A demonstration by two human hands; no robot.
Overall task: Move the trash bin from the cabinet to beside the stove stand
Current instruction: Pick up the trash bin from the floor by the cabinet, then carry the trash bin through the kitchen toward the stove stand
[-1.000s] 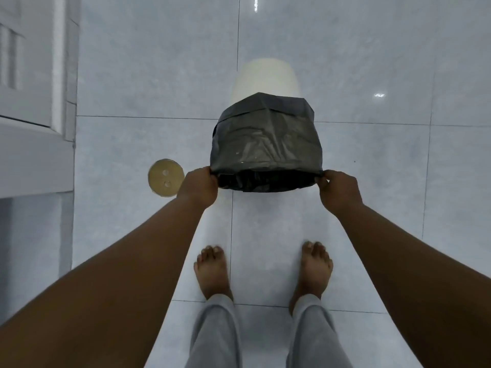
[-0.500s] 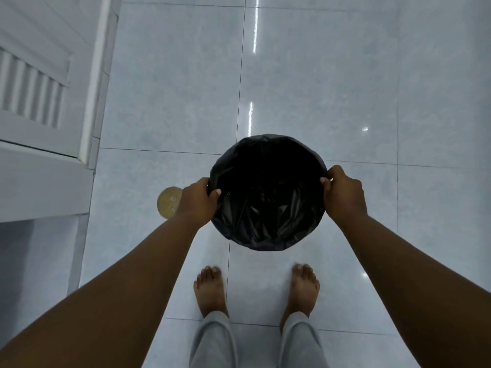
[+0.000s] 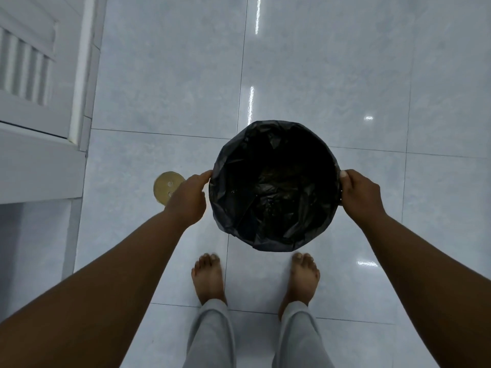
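The trash bin (image 3: 273, 187) sits at the centre of the view, seen straight down its mouth, lined with a crumpled black bin liner (image 3: 268, 229) that folds over the rim all the way round. It is above the glossy pale tiled floor (image 3: 345, 75); whether its base touches the tiles cannot be told, since the mouth hides everything beneath.

The left hand (image 3: 187, 199) is at the bin's 9 o'clock edge, fingers held together and curled, the fingertips touching the liner at the rim. The right hand (image 3: 360, 193) is at the 3 o'clock edge, thumb on top of the rim and the other fingers curled down the outer side, pinching rim and liner between them. Both forearms run in from the lower corners.

Two bare feet (image 3: 208, 277) stand at 6 o'clock just below the bin, with grey trouser legs (image 3: 212, 338) beneath them. A round brass-coloured floor drain cover (image 3: 166, 187) lies at 9 o'clock beyond the left hand, partly hidden by it. At 10 o'clock, along the left border, stands a white cabinet (image 3: 39, 166) with a louvred door (image 3: 24, 73)
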